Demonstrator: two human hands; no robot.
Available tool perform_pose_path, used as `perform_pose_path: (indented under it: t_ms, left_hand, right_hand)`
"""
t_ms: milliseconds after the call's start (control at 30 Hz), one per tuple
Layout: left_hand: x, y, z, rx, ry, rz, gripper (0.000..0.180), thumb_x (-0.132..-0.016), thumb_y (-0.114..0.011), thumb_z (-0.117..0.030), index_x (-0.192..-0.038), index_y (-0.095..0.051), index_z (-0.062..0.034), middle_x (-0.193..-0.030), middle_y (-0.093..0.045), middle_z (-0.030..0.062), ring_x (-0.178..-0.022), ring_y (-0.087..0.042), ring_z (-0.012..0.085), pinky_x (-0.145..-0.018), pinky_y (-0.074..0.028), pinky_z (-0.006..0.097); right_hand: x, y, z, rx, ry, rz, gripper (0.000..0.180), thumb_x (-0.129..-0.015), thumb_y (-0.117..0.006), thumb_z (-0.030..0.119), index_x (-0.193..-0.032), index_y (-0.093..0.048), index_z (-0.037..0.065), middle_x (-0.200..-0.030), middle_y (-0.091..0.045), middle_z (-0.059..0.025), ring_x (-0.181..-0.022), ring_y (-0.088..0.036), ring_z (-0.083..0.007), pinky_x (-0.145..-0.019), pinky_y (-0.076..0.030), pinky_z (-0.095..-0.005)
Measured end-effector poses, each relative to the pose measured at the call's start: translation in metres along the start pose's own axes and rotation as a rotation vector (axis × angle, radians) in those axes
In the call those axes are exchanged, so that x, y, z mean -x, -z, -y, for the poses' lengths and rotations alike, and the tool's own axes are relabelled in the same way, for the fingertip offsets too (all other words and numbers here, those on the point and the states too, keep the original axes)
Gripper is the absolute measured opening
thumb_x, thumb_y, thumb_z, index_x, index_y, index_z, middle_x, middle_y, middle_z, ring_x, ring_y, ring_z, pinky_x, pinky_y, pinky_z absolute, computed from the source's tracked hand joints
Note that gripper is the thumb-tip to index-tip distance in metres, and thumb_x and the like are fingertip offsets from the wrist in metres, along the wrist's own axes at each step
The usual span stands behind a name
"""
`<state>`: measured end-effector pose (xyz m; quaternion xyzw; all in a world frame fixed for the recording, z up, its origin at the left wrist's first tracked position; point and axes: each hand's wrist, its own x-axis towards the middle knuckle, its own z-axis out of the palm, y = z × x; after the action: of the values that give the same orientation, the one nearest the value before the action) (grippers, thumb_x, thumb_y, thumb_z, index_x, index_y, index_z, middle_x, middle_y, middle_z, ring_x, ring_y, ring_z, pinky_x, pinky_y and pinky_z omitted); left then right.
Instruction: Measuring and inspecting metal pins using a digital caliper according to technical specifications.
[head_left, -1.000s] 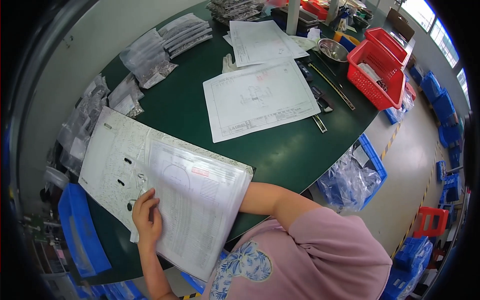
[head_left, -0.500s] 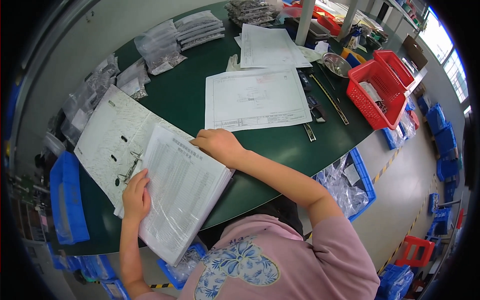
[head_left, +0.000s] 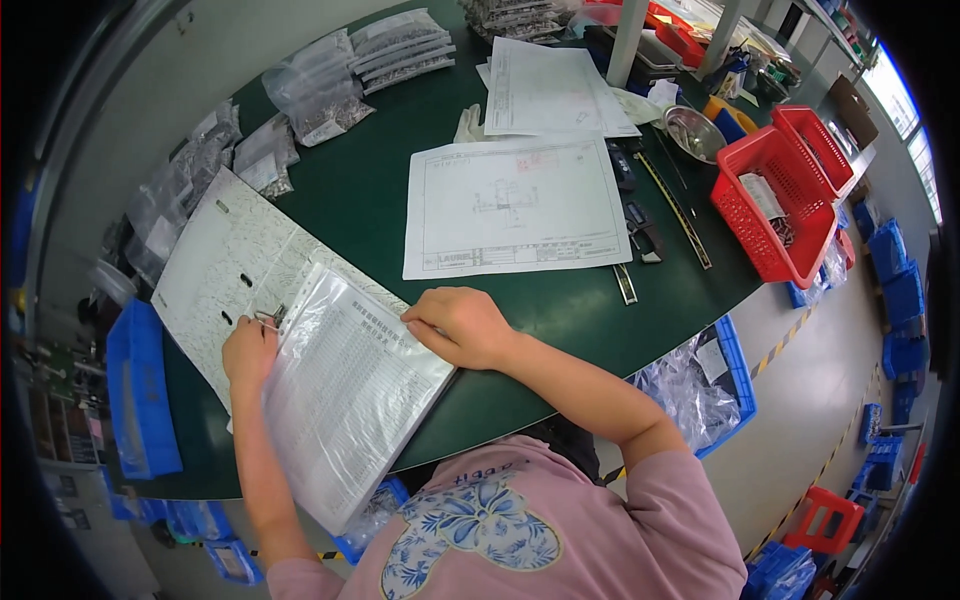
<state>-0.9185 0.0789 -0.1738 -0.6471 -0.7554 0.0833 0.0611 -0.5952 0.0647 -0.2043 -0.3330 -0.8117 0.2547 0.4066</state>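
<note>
A lever-arch binder (head_left: 215,255) with a marbled white inside lies open at the table's left front. A thick stack of printed sheets in clear plastic sleeves (head_left: 345,385) rests over its right side and overhangs the table edge. My left hand (head_left: 250,352) is closed at the binder's metal rings (head_left: 270,316), fingertips against them. With curled fingers my right hand (head_left: 460,325) grips the upper right corner of the sleeved sheets. Just beyond lies a technical drawing (head_left: 515,240), with more paper sheets (head_left: 545,90) behind it.
Calipers (head_left: 640,230) lie beside the drawing, near a metal bowl (head_left: 692,135) and red baskets (head_left: 765,215). Bags of small parts (head_left: 315,85) line the far left of the green table (head_left: 360,215). A blue bin (head_left: 140,400) stands left; another blue bin (head_left: 735,370) sits below the right edge.
My left hand has moved up and left from the sheets' edge to the metal rings. My right hand stays at the sheets' upper right corner, its fingers more curled. The view has shifted slightly.
</note>
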Motion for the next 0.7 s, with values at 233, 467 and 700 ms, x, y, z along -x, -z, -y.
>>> perform_pose_path:
  t_ms: [233,467,700]
  left_hand:
    - [0.004,0.001,0.001,0.219,0.065,-0.176,0.023,-0.072,-0.052,-0.024,-0.072,-0.057,-0.0025,-0.08,-0.056,0.0137,-0.071,-0.056,0.0318,-0.063,-0.043,0.04]
    - [0.014,0.004,0.011,0.558,0.191,-0.357,0.02,-0.061,-0.059,-0.014,-0.077,-0.057,-0.0036,-0.081,-0.056,0.0108,-0.073,-0.055,0.0284,-0.063,-0.043,0.035]
    - [0.025,-0.006,0.012,0.483,-0.065,-0.514,0.021,-0.067,-0.054,0.003,-0.087,-0.054,-0.0026,-0.082,-0.054,0.0107,-0.075,-0.056,0.0277,-0.065,-0.045,0.033]
  right_hand:
    - [-0.002,0.007,0.006,-0.077,-0.038,-0.063,0.012,-0.077,-0.052,0.009,-0.081,-0.061,0.001,-0.073,-0.058,-0.0125,-0.066,-0.056,-0.0274,-0.058,-0.044,-0.0331]
    - [-0.005,-0.002,0.009,-0.052,-0.042,-0.084,0.009,-0.075,-0.054,0.009,-0.076,-0.061,0.003,-0.063,-0.054,-0.0096,-0.058,-0.053,-0.0257,-0.051,-0.041,-0.0329]
    - [-0.002,-0.001,0.0,-0.02,-0.041,-0.179,0.01,-0.074,-0.054,0.011,-0.073,-0.061,0.004,-0.064,-0.055,-0.01,-0.06,-0.054,-0.0274,-0.052,-0.042,-0.0353]
